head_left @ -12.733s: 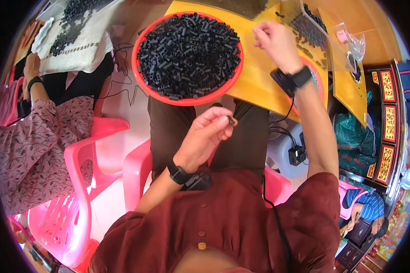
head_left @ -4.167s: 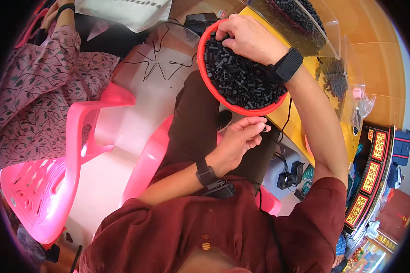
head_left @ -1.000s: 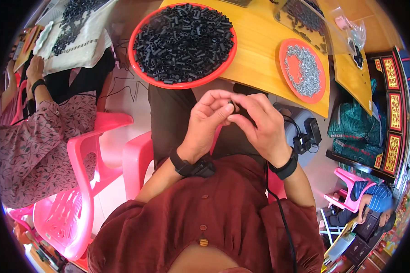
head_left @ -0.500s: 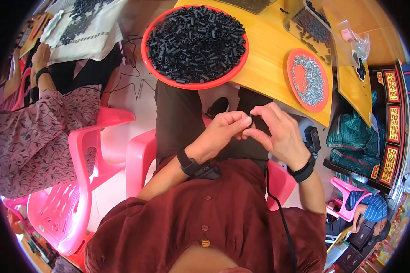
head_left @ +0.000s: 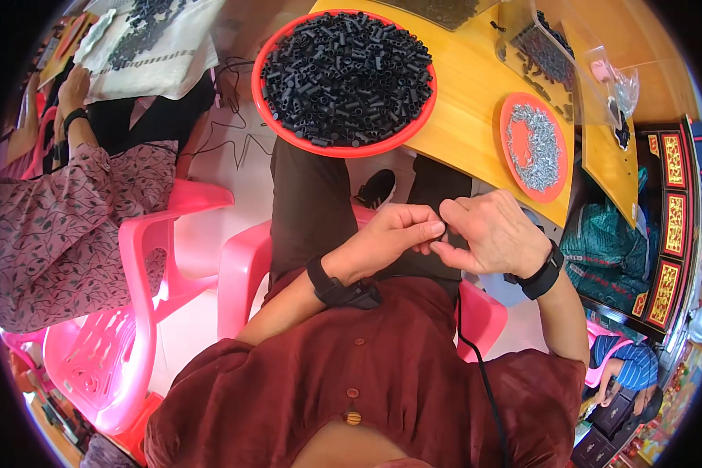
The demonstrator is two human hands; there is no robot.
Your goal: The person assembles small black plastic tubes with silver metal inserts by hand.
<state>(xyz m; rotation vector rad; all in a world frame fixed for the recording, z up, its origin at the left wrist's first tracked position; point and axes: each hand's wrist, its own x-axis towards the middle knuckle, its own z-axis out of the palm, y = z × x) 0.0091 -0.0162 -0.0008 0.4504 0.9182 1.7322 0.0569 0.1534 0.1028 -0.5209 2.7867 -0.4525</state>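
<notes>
Your left hand pinches one small dark piece, right hand's grip unclear, nearside of the round red plastic basin: seemingly plenty left!

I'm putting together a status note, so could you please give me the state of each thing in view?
Left hand: pinching a small dark piece
Right hand: thumb and forefinger parted, beside that piece
Red basin: heaped with black tubes
Orange plate: partly covered with silvery pieces

The shirt is dark red, with black cable over it, black wristbands near it, dark trousers beyond.
</notes>
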